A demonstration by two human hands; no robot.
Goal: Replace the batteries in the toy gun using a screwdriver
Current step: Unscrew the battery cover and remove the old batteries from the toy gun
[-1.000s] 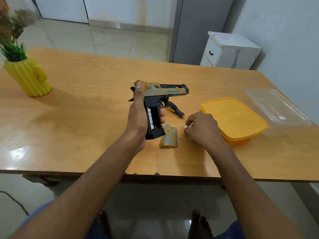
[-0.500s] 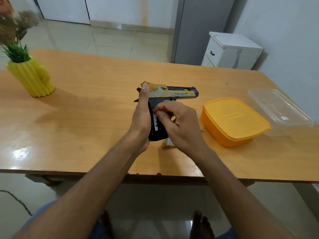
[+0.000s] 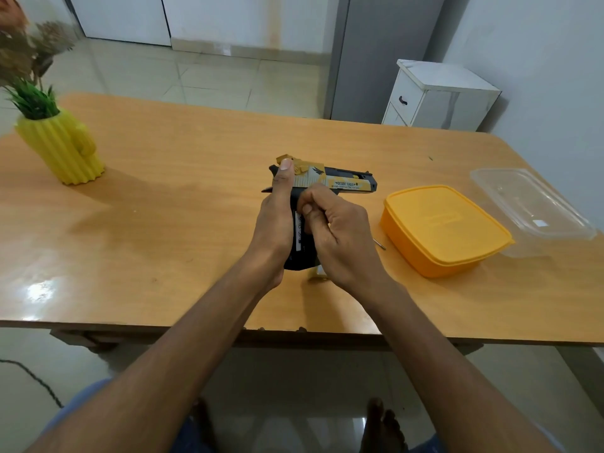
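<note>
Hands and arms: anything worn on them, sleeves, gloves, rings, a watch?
Nothing is worn. The left hand and right hand are bare, with no gloves, and no ring or watch shows. Both forearms are bare up to the frame's lower edge, with no sleeve in view. The fingernails are short and unpainted.

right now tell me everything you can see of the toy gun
The toy gun looks plastic: a tan and yellow camouflage slide with printed lettering over a black frame. It is held upright above the table, barrel pointing right. The left hand wraps its grip, thumb up along the slide's rear. The right hand has its fingertips at the grip's open side, where a white label shows.
</note>
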